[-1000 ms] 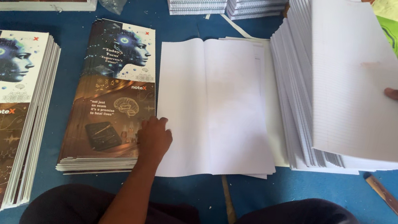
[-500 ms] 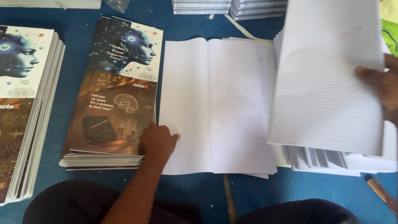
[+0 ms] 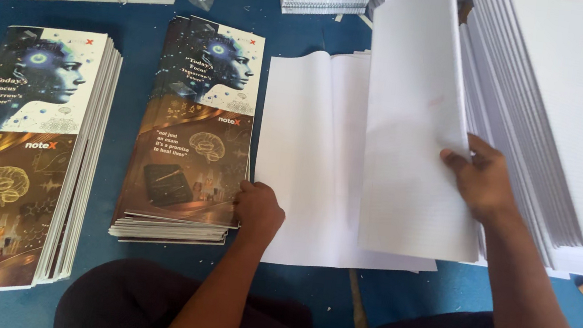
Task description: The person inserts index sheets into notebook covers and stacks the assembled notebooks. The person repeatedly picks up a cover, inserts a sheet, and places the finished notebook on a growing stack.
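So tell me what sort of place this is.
Probably a notebook bindery or print workshop: stacks of printed covers, a tall pile of ruled white sheets, and the right hand lifting one sheet bundle over a blue surface.

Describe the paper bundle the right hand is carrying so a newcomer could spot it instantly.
Start at the tall white paper stack on the right of the blue floor. Just left of it, the right hand grips a ruled white bundle. Unlike the flat sheets beneath, it is lifted and tilted.
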